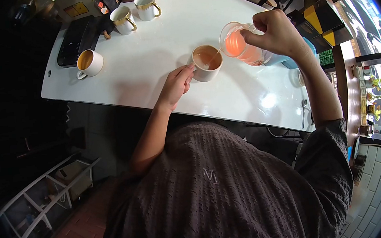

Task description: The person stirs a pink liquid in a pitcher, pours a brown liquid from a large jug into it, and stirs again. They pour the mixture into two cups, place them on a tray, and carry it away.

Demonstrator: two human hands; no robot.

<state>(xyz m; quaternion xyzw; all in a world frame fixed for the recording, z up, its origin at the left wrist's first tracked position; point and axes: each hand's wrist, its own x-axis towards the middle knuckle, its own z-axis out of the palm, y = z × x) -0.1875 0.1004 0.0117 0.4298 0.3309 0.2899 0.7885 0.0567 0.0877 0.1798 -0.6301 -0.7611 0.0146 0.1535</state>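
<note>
A white cup (206,74) with pinkish-brown liquid inside stands on the white table (165,43). My left hand (177,86) is closed on its left side, where the handle would be. Just right of the cup, my right hand (278,32) grips a clear glass pitcher (251,54) of pink-orange liquid, tilted toward the cup. A thin stream runs from the pitcher's lip into the cup. The pitcher's handle is hidden behind my right hand.
At the left stands a white mug with a golden inside (96,63). Two white mugs with gold handles (123,25) (146,12) are at the back, near a black device (73,43). A spoon (303,112) lies at the right, and a blue object (309,49) is behind my right wrist.
</note>
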